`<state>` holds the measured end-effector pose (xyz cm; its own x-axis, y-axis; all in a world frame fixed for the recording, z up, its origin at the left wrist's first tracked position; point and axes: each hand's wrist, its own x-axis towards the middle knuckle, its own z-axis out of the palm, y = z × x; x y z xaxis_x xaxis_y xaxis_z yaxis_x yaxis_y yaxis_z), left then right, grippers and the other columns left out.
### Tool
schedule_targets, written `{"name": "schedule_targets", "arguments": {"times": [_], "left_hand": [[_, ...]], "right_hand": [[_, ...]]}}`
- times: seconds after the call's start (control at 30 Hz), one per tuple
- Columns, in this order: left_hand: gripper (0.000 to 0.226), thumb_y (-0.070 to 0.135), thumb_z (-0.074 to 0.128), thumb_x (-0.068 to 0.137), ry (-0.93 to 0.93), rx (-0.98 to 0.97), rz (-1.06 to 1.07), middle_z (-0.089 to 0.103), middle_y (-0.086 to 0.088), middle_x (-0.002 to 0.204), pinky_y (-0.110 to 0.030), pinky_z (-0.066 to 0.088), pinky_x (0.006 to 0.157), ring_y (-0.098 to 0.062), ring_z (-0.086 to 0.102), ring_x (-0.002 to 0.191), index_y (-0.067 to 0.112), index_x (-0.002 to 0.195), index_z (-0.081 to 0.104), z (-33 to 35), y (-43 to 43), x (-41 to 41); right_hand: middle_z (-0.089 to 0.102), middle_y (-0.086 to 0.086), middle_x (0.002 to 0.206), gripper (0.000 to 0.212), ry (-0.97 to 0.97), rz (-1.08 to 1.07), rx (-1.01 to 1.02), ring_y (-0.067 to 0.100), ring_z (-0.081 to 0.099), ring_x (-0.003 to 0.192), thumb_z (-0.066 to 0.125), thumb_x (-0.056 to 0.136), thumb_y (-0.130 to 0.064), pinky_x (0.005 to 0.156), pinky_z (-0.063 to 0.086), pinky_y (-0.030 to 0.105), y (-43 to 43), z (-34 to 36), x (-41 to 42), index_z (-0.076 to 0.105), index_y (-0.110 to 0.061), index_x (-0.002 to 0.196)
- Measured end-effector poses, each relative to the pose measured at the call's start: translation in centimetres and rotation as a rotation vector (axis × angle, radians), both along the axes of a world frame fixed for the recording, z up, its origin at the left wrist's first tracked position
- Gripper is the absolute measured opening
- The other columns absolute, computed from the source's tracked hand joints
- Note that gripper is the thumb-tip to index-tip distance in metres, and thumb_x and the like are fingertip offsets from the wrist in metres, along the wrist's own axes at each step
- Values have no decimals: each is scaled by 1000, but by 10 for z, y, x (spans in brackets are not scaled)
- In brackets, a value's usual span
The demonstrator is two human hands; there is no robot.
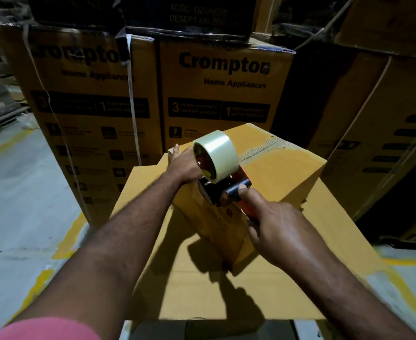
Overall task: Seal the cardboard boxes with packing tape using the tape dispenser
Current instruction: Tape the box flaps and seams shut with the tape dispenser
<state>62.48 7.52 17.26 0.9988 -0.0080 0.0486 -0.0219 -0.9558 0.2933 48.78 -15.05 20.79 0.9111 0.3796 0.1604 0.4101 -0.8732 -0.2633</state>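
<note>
The right hand [275, 224] grips the red-handled tape dispenser [222, 193], its glossy clear tape roll [220, 153] at the near edge of a small matte cardboard box [283, 168]. The left hand [182, 165] lies flat on the box top, partly hidden by the roll. The box sits on a larger carton [226, 290], with printed Crompton cartons [216, 94] stacked behind.

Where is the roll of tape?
Near the middle of the head view, the roll of tape sits on the dispenser in the right hand, above the small box, just beside the left hand.
</note>
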Motion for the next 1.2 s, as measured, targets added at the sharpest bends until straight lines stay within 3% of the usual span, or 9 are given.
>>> {"name": "schedule_targets", "arguments": {"times": [0.13,0.2,0.33,0.47,0.57,0.73,0.9,1.1,1.2], "left_hand": [[58,56,27,107,3,48,-17,27,3,167,-63,-8,121,-19,14,155,31,159,31,-18,13,23],[57,57,21,107,18,84,-1,26,6,167,-66,-9,120,-19,13,156,34,158,32,-20,13,26],[60,55,40,105,19,-17,7,32,0,164,-70,-17,116,-22,15,156,27,157,36,-3,-14,3],[59,23,66,98,-20,-581,-6,45,-18,153,-55,20,124,-34,32,148,4,148,42,-9,-57,-38],[38,33,79,85,-67,-745,67,49,-18,149,-58,33,117,-38,39,143,32,115,56,-17,-58,-42],[55,6,74,87,-50,-598,124,53,-19,142,-41,42,111,-28,53,129,-4,136,50,-21,-56,-32],[34,26,56,103,-96,-236,29,60,-9,139,-33,15,120,-22,45,135,4,129,61,-21,-59,-29],[31,31,54,104,-217,-123,-69,68,-6,129,-33,16,121,-21,55,124,11,123,68,-32,-51,-20],[53,47,38,105,-213,-159,-75,60,-3,144,-36,17,121,-17,53,132,12,137,62,-37,-43,-11]], "right_hand": [[52,-12,81,60,15,-5,20,2,50,67,50,101,-36,53,38,18,-29,3,-26,10,-54,142],[53,-10,81,59,1,-4,15,3,50,68,50,100,-36,56,42,20,-38,4,-33,9,-56,139],[55,-12,90,60,-3,-7,7,1,51,74,50,100,-36,62,46,19,-49,7,-37,8,-57,138],[59,-11,99,61,-9,-12,7,3,54,80,52,100,-35,68,51,23,-52,5,-39,10,-55,140],[60,-10,98,64,-31,-19,-8,3,54,78,53,99,-34,67,51,24,-50,1,-39,8,-54,141],[60,-9,99,64,-53,-14,-1,4,55,81,51,100,-35,70,52,26,-56,-7,-45,9,-51,146],[59,-11,97,65,-39,-44,-11,1,52,77,48,101,-40,62,40,15,-72,-11,-57,5,-51,148],[58,-12,103,68,-39,-55,-48,4,49,76,44,102,-42,59,34,14,-75,-19,-67,-3,-51,149],[57,-12,107,70,-9,-88,-83,5,49,80,43,103,-43,63,36,15,-81,-21,-75,-12,-55,145]]}}
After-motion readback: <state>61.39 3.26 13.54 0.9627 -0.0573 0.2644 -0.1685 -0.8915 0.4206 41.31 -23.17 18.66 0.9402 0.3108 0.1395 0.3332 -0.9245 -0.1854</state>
